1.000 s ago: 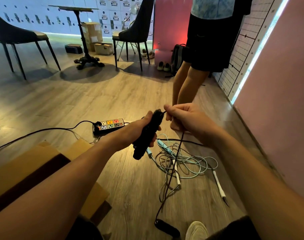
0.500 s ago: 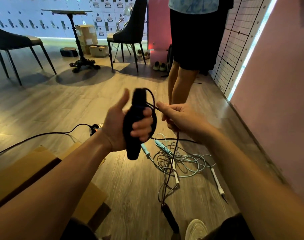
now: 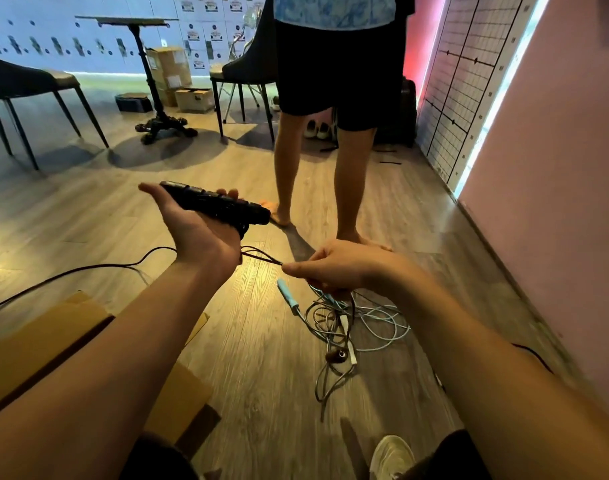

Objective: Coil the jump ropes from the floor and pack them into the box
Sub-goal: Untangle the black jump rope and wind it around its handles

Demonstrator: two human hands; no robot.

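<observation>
open cardboard box (image 3: 53, 341) sits low left on the floor (image 3: 261, 393), near enough that we judge coils can drop straight in. left hand (image 3: 199, 233) is palm up, fingers (image 3: 231, 194) curled over the black handle (image 3: 216, 204); we read it as the spool for winding. black cord (image 3: 261, 256) runs from it to the right hand (image 3: 334, 270), which pinches the cord to feed it. pale blue ropes (image 3: 365, 327) lie tangled on the floor below, not yet coiled.

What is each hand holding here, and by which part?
The left hand holds the black jump rope by its handle, lying across the upturned fingers. The right hand pinches that rope's cord close to the left wrist.
</observation>
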